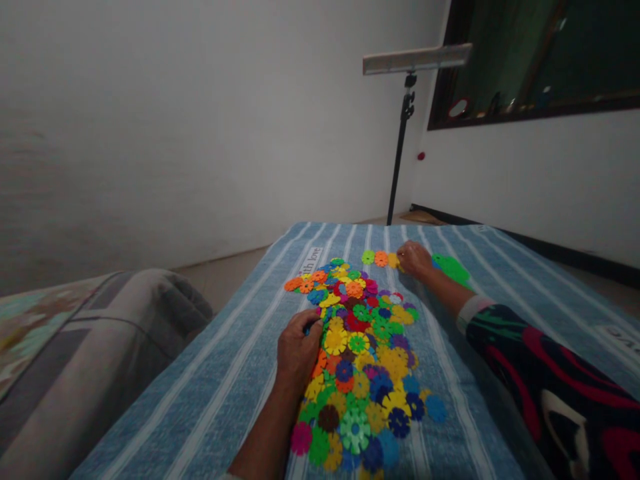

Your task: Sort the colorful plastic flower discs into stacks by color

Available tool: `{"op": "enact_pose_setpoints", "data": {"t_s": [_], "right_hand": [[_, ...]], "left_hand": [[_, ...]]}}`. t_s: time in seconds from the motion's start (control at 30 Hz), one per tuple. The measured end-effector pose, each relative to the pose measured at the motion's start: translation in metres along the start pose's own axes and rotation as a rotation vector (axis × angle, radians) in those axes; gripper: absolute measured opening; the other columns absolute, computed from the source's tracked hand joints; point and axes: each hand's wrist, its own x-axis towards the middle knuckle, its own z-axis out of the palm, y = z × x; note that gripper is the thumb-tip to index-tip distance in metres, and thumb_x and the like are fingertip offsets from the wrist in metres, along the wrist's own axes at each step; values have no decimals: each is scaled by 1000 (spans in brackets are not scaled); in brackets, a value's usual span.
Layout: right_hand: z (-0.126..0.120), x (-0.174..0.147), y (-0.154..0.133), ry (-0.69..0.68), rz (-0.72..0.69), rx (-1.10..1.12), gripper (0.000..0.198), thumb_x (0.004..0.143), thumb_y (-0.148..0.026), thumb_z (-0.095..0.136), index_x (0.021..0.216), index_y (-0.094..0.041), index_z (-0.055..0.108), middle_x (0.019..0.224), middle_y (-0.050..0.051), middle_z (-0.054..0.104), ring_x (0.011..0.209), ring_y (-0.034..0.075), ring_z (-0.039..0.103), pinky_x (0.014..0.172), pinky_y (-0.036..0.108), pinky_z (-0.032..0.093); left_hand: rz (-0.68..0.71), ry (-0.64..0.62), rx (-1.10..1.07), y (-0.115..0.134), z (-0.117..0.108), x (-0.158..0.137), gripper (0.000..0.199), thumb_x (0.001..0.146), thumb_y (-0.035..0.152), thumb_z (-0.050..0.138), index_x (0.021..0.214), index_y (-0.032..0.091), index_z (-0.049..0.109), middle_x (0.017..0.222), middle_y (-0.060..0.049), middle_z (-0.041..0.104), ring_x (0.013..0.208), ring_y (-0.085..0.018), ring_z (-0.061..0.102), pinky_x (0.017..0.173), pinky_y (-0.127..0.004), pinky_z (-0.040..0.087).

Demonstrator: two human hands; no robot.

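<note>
A long heap of flower-shaped plastic interlocking discs [357, 360] in many colours lies down the middle of the cloth. My left hand [299, 347] rests at the heap's left edge, its fingers curled together; what is between them is hidden. Beyond the heap, a short row holds a light green disc [368, 257], an orange disc [381, 259] and a yellow disc [394, 260]. My right hand [414, 259] is at the row's right end, fingers pinched at the yellow disc and partly covering it. Just right of that hand lies a green piece [451, 269], partly behind the wrist.
A blue-and-white striped cloth [225, 393] covers the table. On the left stands a grey fabric-covered seat or bed [150, 333]. Past the far edge, a black stand [399, 153] carries a flat panel [417, 61]. A dark-framed window [540, 60] is at upper right.
</note>
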Motion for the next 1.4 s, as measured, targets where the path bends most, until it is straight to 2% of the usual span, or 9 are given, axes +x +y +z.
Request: {"op": "enact_pose_setpoints", "data": {"t_s": [0.13,0.27,0.4,0.57,0.8,1.1,1.27,1.4], "right_hand": [[-14,-32,-7,-32,-120,156,27,89,-20,51,91,-20,79,103,10,73,103,23,62,88,29,45],[-22,-82,-11,-112,-260,267,21,85,-21,57,84,-20,78,96,6,74,96,19,64,85,26,45],[-27,-133,-14,-169,-412,496,22,85,-21,57,74,-20,76,85,5,71,87,19,64,81,28,46],[-31,-175,-20,-209,-486,570,18,85,-26,62,73,-22,75,94,5,69,94,21,61,85,32,45],[-23,-190,-24,-198,-484,544,10,83,-22,64,77,-20,72,103,8,65,100,23,57,89,36,45],[-17,-190,-28,-214,-287,725,10,70,-10,68,70,-20,71,113,9,64,116,27,56,100,40,43],[-14,-192,-28,-177,-343,711,11,70,-20,76,80,-21,73,113,9,65,112,27,56,99,43,43],[-14,-192,-25,-196,-348,704,10,71,-19,75,81,-22,74,114,9,65,113,27,56,100,44,42]], "left_hand": [[1,-7,8,-1,1,2,24,73,36,58,84,23,75,99,-5,76,99,-25,68,98,-41,50],[23,-15,11,0,1,2,23,73,37,58,82,23,73,98,-5,76,98,-25,68,96,-40,50],[28,-32,32,2,0,3,23,74,37,57,81,23,73,98,-5,76,97,-25,68,95,-39,50],[22,-30,47,2,-1,5,23,73,36,57,82,23,73,100,-5,77,99,-25,68,96,-40,50],[34,-20,39,0,0,4,21,74,37,57,80,24,72,98,-3,77,96,-23,68,95,-38,50],[33,-26,50,2,-1,5,22,73,37,57,81,24,73,98,-4,77,97,-24,68,94,-38,51],[40,-15,41,0,0,5,21,74,37,57,81,25,73,98,-3,77,96,-24,68,96,-38,51],[39,-23,40,0,0,5,21,73,36,58,81,25,74,99,-3,77,98,-24,68,96,-38,50]]}}
